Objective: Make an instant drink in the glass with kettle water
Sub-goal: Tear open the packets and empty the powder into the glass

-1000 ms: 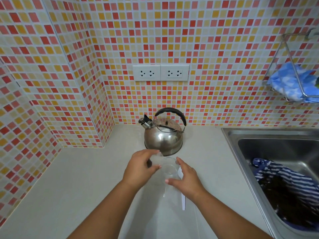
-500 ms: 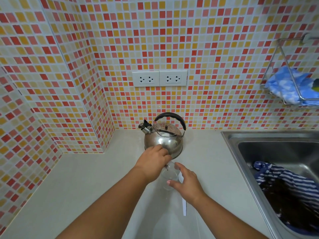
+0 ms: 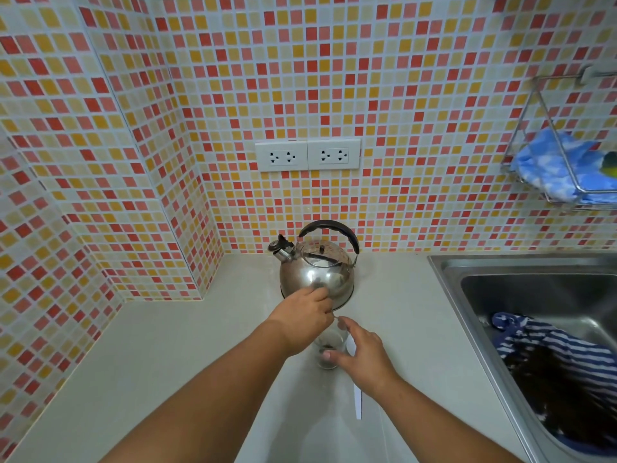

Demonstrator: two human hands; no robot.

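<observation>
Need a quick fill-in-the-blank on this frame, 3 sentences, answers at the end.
1. The kettle stands on the counter with its spout pointing to the ____.
2. The striped cloth lies in the ____.
3. The right hand steadies the ____, while the left hand hovers above it.

Answers: left; sink; glass

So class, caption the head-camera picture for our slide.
Both hands at a glass with brown powder, steel kettle waiting behind.
</observation>
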